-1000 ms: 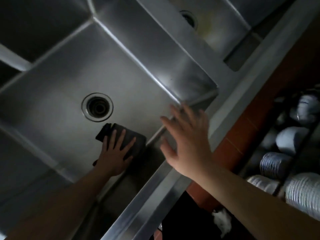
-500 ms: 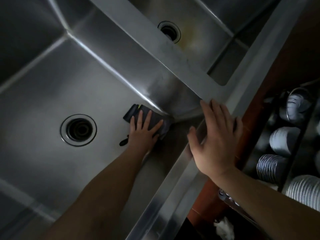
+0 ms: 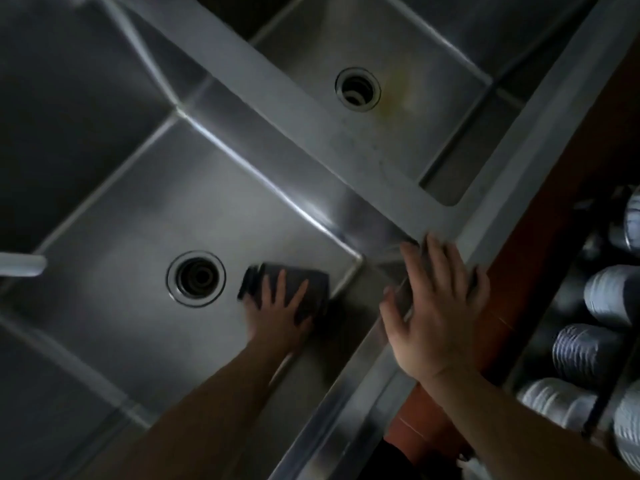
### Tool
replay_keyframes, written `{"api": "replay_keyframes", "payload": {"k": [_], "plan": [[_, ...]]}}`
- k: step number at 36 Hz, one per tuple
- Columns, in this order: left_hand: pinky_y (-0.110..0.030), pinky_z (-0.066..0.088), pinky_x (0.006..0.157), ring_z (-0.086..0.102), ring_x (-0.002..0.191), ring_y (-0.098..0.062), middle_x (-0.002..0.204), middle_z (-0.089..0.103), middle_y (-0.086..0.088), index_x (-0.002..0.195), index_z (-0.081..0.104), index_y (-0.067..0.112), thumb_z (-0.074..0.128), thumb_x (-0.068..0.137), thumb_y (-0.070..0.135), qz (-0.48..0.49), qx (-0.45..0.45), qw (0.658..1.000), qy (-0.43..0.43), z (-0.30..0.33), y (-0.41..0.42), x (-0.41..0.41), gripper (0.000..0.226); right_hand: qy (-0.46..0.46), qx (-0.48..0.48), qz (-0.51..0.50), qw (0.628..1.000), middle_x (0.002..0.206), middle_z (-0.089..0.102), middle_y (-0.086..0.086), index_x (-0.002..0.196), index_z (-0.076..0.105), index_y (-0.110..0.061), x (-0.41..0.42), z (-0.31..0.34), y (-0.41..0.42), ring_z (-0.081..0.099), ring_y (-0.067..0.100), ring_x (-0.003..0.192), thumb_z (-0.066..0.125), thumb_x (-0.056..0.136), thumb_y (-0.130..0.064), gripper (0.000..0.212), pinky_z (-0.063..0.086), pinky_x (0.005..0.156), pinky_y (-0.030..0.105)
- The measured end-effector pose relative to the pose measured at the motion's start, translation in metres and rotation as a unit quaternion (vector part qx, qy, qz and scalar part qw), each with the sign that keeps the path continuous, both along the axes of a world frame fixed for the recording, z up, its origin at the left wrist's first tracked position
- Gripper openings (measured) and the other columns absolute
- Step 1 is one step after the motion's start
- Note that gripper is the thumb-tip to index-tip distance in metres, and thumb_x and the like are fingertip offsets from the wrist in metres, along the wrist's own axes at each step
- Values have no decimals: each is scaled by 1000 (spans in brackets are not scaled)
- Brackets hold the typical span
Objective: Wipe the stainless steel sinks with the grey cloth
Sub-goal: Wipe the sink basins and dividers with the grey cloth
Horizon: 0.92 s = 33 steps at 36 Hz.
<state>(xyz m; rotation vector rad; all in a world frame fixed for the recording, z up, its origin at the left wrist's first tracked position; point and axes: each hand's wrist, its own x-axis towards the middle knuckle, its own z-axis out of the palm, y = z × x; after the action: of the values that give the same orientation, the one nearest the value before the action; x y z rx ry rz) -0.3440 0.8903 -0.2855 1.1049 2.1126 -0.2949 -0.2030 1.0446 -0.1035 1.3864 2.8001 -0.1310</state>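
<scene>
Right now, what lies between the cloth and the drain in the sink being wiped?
Only bare steel sink floor lies between the grey cloth under the left hand and the drain, as the head view shows.

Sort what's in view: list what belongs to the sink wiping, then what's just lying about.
Job:
folded grey cloth
near stainless steel sink basin with round drain
far stainless steel sink basin
left hand pressing the cloth
right hand on the rim

Lying about:
stacked ribbed white bowls below
pale faucet spout
</scene>
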Motion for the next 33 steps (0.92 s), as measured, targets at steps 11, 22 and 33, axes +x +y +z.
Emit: {"api": "replay_keyframes", "payload": {"k": [11,22,33], "plan": [[-43,35,102,45,124,-31,134,51,-7,141,35,28,57,86,42,211,40,976,41,21,-3,-25,62,19,8,13,1000,158,37,10,139,56,-24,3,-5,0,29,34,147,46,87,-47,58,16,115,63],[-37,45,92,57,114,-31,130,49,-8,127,52,30,52,90,28,215,-11,968,-131,29,32,-38,37,46,-5,28,999,158,36,14,139,57,-24,4,-8,2,29,38,147,48,86,-43,57,17,113,68],[-44,49,81,58,99,-27,111,61,-16,125,57,4,63,89,-3,729,206,624,-191,101,30,-20,36,-22,-338,76,938,167,9,1,154,17,-41,8,52,45,4,23,153,60,86,-44,81,1,120,54]]}}
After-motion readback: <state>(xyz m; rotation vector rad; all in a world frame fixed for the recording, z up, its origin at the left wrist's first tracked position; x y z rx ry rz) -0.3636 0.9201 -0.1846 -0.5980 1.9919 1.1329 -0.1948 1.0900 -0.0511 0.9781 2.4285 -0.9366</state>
